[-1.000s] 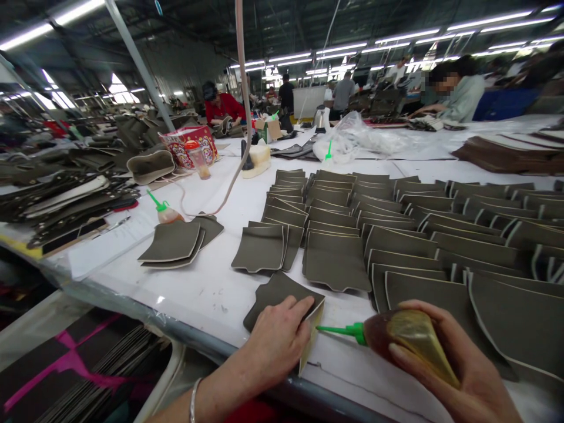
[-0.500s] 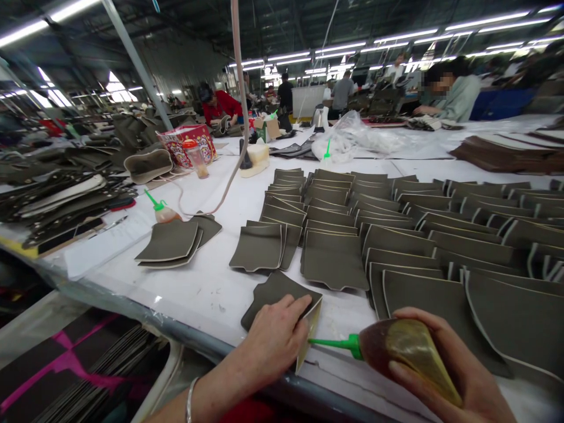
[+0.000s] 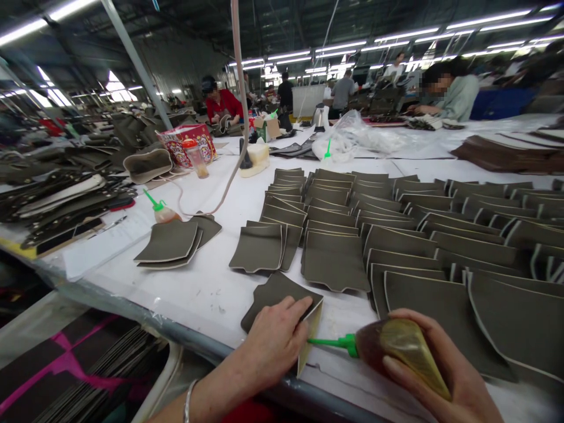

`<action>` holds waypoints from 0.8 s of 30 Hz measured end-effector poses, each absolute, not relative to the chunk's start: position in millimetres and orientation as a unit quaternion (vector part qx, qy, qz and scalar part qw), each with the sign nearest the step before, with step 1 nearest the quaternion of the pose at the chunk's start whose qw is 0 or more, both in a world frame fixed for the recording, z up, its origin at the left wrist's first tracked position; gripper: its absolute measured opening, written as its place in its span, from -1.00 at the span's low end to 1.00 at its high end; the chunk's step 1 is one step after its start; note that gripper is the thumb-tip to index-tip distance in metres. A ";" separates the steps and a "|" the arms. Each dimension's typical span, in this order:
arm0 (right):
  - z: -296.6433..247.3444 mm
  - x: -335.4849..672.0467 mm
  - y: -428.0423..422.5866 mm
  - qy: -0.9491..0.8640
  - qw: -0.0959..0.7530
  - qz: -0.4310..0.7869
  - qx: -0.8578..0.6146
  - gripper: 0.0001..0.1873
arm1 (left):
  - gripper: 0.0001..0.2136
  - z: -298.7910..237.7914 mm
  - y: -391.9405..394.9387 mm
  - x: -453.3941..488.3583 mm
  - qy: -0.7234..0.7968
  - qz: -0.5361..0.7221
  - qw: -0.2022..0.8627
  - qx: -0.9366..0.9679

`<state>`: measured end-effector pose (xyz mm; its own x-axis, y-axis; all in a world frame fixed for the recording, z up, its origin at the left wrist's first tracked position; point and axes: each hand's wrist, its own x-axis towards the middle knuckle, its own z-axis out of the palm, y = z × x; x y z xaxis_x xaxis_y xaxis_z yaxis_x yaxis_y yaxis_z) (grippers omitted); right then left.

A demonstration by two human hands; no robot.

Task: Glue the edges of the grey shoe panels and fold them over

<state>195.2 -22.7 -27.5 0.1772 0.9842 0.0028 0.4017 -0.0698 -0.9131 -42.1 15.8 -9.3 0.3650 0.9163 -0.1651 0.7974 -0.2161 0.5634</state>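
My left hand (image 3: 271,343) presses flat on a folded olive-grey leather piece (image 3: 273,294) at the table's near edge; its pale underside is turned up along the right fold. My right hand (image 3: 434,367) is wrapped round a brown glue bottle (image 3: 399,349). The bottle's green nozzle (image 3: 328,341) points left and touches the turned-up pale edge of the piece.
Rows of several overlapping olive leather pieces (image 3: 396,229) cover the white table (image 3: 211,288) to the right. A small stack (image 3: 170,242) and a second glue bottle (image 3: 161,210) lie at left. A hose (image 3: 240,106) hangs down. Other people work at far tables.
The glue bottle moved left, bringing its green nozzle from a short gap up against the folded piece's pale edge. My left hand stays pressed on the piece.
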 end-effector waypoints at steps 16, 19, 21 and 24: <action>-32.0 210.2 -8.6 -0.598 0.406 0.283 -0.630 -0.43 | -0.58 -10.4 17.7 -42.8 0.550 0.097 0.294 0.776; -25.4 206.7 -8.2 -0.584 0.405 0.301 -0.636 -0.42 | -0.58 -10.9 16.8 -43.0 0.549 0.100 0.290 0.778; -20.4 203.5 -4.2 -0.568 0.418 0.275 -0.654 -0.42 | -0.57 -10.3 16.4 -43.0 0.550 0.099 0.291 0.776; -18.0 199.9 0.0 -0.563 0.432 0.255 -0.657 -0.40 | -0.56 -9.0 16.3 -42.7 0.552 0.099 0.294 0.774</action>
<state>199.9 0.0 -18.0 0.2366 0.9596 0.1519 0.5187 0.0074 -0.8549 -42.7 16.3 -9.0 0.3706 0.9130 -0.1706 0.7964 -0.2178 0.5643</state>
